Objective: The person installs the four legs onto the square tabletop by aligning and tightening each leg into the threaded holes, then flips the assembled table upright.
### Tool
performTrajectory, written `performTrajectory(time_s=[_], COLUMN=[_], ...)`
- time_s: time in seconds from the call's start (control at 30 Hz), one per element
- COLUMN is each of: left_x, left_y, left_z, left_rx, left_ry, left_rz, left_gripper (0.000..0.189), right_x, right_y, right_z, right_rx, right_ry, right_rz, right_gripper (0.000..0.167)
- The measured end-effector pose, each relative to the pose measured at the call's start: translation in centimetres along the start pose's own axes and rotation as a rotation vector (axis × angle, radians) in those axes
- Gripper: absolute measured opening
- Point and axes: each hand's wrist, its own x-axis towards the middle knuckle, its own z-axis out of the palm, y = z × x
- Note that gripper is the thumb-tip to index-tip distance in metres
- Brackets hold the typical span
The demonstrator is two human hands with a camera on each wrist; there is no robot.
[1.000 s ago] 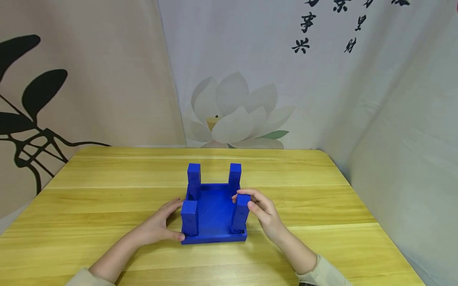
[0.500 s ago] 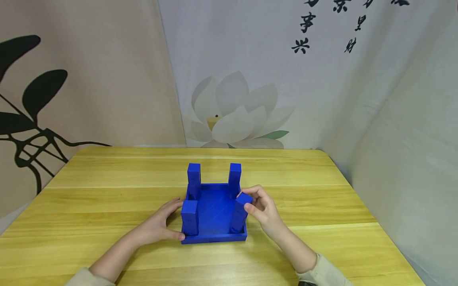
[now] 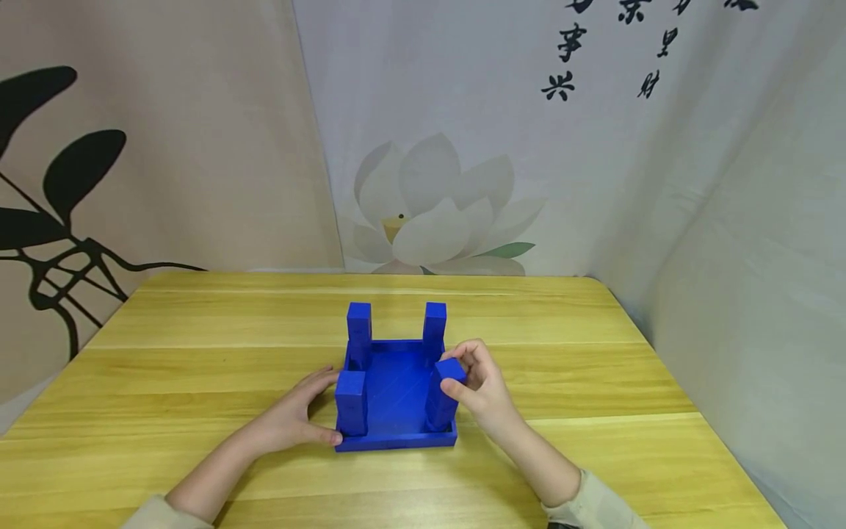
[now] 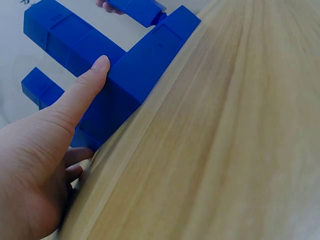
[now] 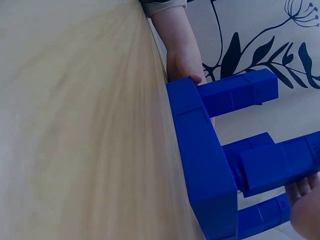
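A shallow blue tray-like base (image 3: 395,441) lies on the table with a square blue post at each corner. My left hand (image 3: 291,419) holds its left side, with the thumb (image 4: 87,87) pressed near the front corner and fingers behind. My right hand (image 3: 485,389) pinches the upper part of the near-right post (image 3: 441,404) between thumb and fingers. That post stands turned relative to the base, and the left wrist view shows a narrow neck (image 4: 159,19) between the two. Upright stand the near-left post (image 3: 352,404), far-left post (image 3: 360,334) and far-right post (image 3: 434,327).
The wooden table (image 3: 198,330) surrounds the base. Behind it hangs a pale cloth backdrop (image 3: 463,88) with a lotus, dark leaves and written characters. More pale cloth (image 3: 747,279) hangs along the right side.
My right hand's fingers have shifted round the near-right post, and its top has turned from nearly square with the base to an angle. The left hand and base stay put.
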Motion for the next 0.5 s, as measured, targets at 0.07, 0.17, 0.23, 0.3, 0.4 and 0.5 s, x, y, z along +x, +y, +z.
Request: performTrajectory(time_s=[0.07,0.17,0.23,0.3,0.4,0.5], left_x=[-0.02,-0.03,-0.01,0.02,0.07,0.07], left_y=[-0.02,-0.08,-0.15,-0.2,-0.28,-0.32], left_z=[0.03,0.07,0.08,0.09,0.09,0.08], left_rx=[0.0,-0.001,-0.005,-0.008,-0.006,-0.004], left_ry=[0.0,0.0,-0.003,-0.003,-0.003,0.0], left_rz=[0.0,-0.002,-0.002,-0.002,0.003,-0.008], left_gripper=[0.094,0.094,0.093,0.093,0.093,0.094], right_x=[-0.01,-0.05,-0.09,-0.19,-0.38,-0.51], right_y=[0.05,0.18,0.24,0.2,-0.01,-0.27], right_z=[0.09,0.1,0.08,0.0,-0.14,-0.27], right_rx=[-0.002,0.008,0.017,0.019,-0.026,-0.098], right_ry=[0.006,0.001,-0.011,-0.03,-0.041,-0.041], right_rz=[0.011,-0.002,-0.023,-0.043,-0.044,-0.018], right_gripper=[0.05,0.049,0.048,0.045,0.035,0.03])
